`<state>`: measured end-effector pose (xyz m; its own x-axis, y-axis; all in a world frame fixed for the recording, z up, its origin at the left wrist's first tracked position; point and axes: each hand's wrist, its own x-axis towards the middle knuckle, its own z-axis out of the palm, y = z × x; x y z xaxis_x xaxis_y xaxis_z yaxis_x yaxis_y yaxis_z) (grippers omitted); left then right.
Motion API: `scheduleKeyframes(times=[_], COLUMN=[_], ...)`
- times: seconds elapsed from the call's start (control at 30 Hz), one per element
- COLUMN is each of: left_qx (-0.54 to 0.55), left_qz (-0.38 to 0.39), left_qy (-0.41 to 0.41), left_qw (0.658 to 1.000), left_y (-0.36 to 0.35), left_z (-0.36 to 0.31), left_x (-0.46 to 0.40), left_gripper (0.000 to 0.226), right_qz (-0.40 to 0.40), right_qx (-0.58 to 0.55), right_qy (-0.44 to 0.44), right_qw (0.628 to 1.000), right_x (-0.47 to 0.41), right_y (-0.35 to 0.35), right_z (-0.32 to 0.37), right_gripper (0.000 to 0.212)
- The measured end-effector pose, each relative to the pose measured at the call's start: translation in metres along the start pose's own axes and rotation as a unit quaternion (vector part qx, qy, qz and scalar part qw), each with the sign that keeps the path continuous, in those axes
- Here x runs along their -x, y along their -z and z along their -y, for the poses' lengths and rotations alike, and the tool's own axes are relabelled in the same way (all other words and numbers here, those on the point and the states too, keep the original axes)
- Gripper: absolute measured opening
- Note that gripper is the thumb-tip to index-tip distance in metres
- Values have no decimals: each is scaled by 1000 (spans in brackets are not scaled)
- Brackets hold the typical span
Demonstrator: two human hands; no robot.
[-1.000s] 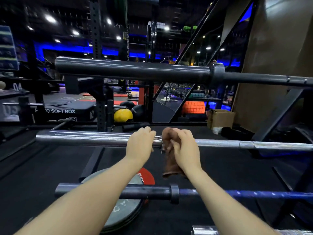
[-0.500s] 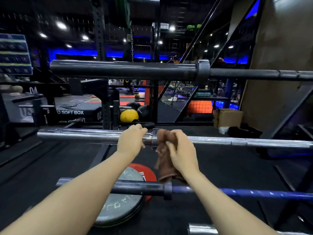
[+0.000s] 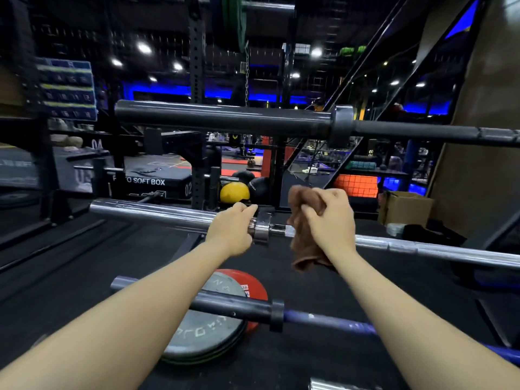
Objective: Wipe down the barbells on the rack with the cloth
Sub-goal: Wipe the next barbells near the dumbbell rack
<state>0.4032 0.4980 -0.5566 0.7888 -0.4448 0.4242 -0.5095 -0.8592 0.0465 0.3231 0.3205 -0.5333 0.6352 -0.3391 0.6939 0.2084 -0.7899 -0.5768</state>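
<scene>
The left hand (image 3: 232,232) grips the chrome barbell (image 3: 157,213) at its collar. The right hand (image 3: 332,220) holds the brown cloth (image 3: 302,218) bunched around the shaft, at 3 o'clock of the collar. The black barbell (image 3: 225,119) at 12 o'clock and the blue barbell (image 3: 323,319) at 6 o'clock probably remain.

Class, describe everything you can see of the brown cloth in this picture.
The brown cloth looks like soft, fuzzy towelling, crumpled and bunched. The right hand grips its upper part, with one fold sticking up above the fingers and a loose end hanging below the chrome barbell. It sits against the bar's thin shaft, just right of the collar. The left hand holds the bar left of the collar, apart from the cloth.
</scene>
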Motion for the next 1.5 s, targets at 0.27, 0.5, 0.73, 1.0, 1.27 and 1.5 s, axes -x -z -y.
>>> scheduleKeyframes(times=[0.27,0.5,0.73,1.0,1.27,1.5], left_qx=[0,44,48,47,36,-31], left_qz=[56,-60,-48,-51,14,22], left_qy=[-32,-61,-63,-48,-27,-65], left_qw=[998,995,996,996,999,997], left_y=[-19,-38,-37,-41,-16,-11], left_z=[-12,-5,-6,-7,-16,-29], left_x=[-24,-34,-35,-35,-24,-26], left_gripper=[91,33,33,27,47,88], right_qz=[216,197,98,191,135,117], right_qx=[174,247,232,193,293,336], right_qy=[112,20,62,-59,56,-7], right_qw=[954,949,966,961,945,934], right_x=[0,-24,-1,-31,-10,-12], right_y=[-40,-72,-81,-84,-24,12], right_z=[-31,-16,-26,-10,-52,-78], right_gripper=[64,36,38,33,32,33])
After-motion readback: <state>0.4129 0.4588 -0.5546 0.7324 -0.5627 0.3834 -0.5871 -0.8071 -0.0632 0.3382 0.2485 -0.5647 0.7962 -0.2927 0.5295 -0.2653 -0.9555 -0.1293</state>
